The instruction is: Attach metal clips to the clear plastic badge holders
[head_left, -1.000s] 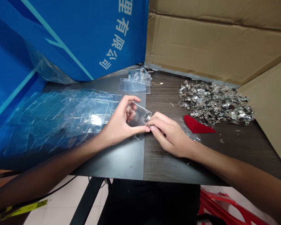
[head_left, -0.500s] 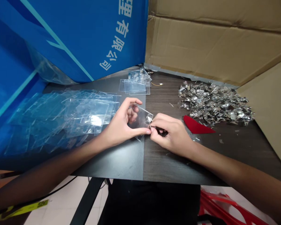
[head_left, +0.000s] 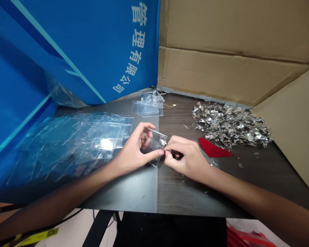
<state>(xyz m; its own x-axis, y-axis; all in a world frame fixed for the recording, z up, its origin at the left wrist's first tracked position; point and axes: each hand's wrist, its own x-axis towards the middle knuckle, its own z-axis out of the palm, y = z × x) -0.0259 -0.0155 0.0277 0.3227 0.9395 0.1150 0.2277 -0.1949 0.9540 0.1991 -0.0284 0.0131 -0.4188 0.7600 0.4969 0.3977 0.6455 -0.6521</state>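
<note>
Between thumb and fingers, my left hand [head_left: 135,151] holds a clear plastic badge holder [head_left: 156,139] tilted above the table. My right hand [head_left: 184,154] is closed at the holder's right edge, its fingertips pinching a small metal badge clip [head_left: 174,152]. Most of that clip is hidden by the fingers. My left thumb tip meets the right fingertips at the edge of the holder.
A wide pile of clear badge holders [head_left: 92,137] lies left, a smaller stack [head_left: 148,106] at the back. Many metal clips [head_left: 231,123] are heaped right, behind a red pointed piece [head_left: 215,147]. A blue printed panel [head_left: 92,51] and cardboard [head_left: 221,68] wall the back.
The whole scene sits lower in the picture as the head view tilts up. Both hands keep their grip, with only slight movement at the clip and holder.
</note>
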